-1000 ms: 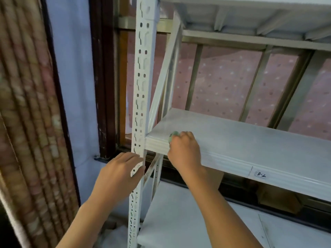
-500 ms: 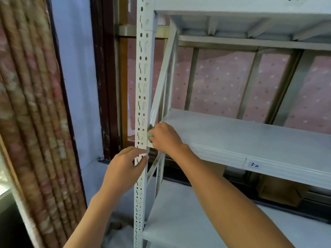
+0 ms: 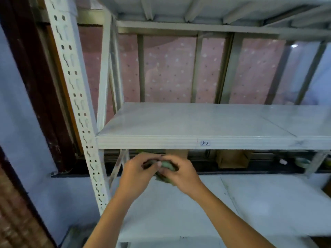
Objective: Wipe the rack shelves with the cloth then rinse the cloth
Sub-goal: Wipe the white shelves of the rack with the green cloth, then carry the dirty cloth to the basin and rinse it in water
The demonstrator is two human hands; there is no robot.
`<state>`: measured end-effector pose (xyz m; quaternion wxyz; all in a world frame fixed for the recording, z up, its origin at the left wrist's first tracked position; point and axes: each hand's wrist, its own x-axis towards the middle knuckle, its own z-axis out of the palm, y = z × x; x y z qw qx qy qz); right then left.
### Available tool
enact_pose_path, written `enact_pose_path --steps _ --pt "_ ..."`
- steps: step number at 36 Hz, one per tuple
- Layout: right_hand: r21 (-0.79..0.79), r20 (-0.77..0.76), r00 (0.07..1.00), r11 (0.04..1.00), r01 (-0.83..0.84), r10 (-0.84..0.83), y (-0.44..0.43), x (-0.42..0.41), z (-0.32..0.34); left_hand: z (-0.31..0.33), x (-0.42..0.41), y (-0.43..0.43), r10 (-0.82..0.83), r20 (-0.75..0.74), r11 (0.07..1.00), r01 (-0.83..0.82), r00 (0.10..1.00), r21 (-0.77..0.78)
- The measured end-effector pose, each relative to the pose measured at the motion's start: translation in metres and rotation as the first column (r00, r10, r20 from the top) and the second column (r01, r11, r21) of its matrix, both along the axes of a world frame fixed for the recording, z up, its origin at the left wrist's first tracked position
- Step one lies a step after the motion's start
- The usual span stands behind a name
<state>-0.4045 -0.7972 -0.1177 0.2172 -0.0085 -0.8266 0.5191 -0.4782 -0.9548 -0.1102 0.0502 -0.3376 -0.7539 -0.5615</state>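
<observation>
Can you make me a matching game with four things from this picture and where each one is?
Things:
1. green cloth
2. label reading 3-2
3. cardboard box
4. perforated white post

Places:
A. at the rack's front left corner
B. on the front edge of the middle shelf
C. between the left hand and right hand
D. behind the rack, seen under the middle shelf

Pairs: 1-C, 2-B, 3-D, 4-A
</observation>
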Motion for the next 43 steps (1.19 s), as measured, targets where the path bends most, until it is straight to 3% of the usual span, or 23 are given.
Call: enact_pose_path --steps 4,7,10,15,21,26,31,36,39,43 --pt "-0.203 -0.024 0.988 0.968 0.145 -0.153 0.021 0.043 -0.004 -0.01 0.02 0.042 -0.089 0.057 0.995 0.086 0.994 0.059" --pt "-0.502 -0.032 0.982 0.853 0.144 -0.185 0.037 0.076 -0.002 -0.012 0.042 0.07 -0.175 0.023 0.982 0.173 0.984 0.075" --pt "-0.629 -0.035 0.977 0.764 0.142 -0.21 0.061 0.107 -0.002 -0.014 0.067 0.095 -0.243 -0.05 0.966 0.246 0.969 0.072" --pt "-0.637 -0.041 0.966 0.752 0.17 -0.254 0.113 0.158 0.005 -0.005 0.107 0.14 -0.279 -0.159 0.958 0.285 0.947 0.015" --pt "-0.647 -0.068 0.933 0.727 0.229 -0.354 0.198 0.226 0.012 0.009 0.148 0.227 -0.23 -0.127 0.969 0.215 0.965 -0.117" --pt "-0.631 -0.108 0.908 0.733 0.253 -0.406 0.283 0.303 0.024 0.024 0.203 0.321 -0.308 -0.07 0.95 0.303 0.949 -0.073" --pt "-0.642 -0.107 0.886 0.712 0.285 -0.451 0.356 0.38 0.032 0.033 0.275 0.413 -0.585 0.158 0.807 0.59 0.795 0.017" --pt "-0.609 -0.054 0.863 0.702 0.37 -0.502 0.411 0.45 0.038 0.035 0.341 0.482 -0.731 0.312 0.666 0.734 0.607 0.131" --pt "-0.53 -0.002 0.837 0.711 0.463 -0.547 0.438 0.486 0.04 0.033 0.369 0.52 -0.75 0.281 0.644 0.757 0.598 0.108" --pt "-0.537 0.053 0.788 0.648 0.54 -0.613 0.466 0.528 0.037 0.03 0.403 0.57 -0.741 0.269 0.655 0.751 0.616 0.086"
